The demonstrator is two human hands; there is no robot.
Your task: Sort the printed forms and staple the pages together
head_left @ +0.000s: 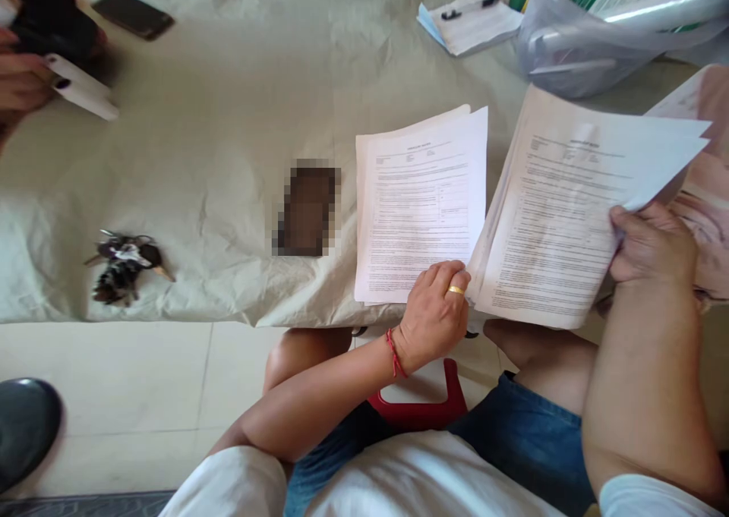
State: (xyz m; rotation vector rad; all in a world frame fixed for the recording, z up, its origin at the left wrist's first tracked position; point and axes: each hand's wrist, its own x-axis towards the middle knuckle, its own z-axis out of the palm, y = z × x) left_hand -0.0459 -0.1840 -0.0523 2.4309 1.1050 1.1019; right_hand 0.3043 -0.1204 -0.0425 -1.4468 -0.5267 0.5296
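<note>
My right hand (649, 242) grips the right edge of a thick stack of printed forms (558, 213), lifted and tilted above the table's front edge. My left hand (436, 312), with a gold ring and a red wrist string, pinches the stack's lower left corner, resting beside a second, thinner pile of printed sheets (418, 209) that lies flat on the table.
A cloth-covered table (239, 122) holds a bunch of keys (122, 266), a blurred dark object (307, 209), a phone (134, 14), a notepad with a pen (470, 20) and a plastic bag of goods (604, 31). Another person's hand (23, 80) holds a white phone at far left.
</note>
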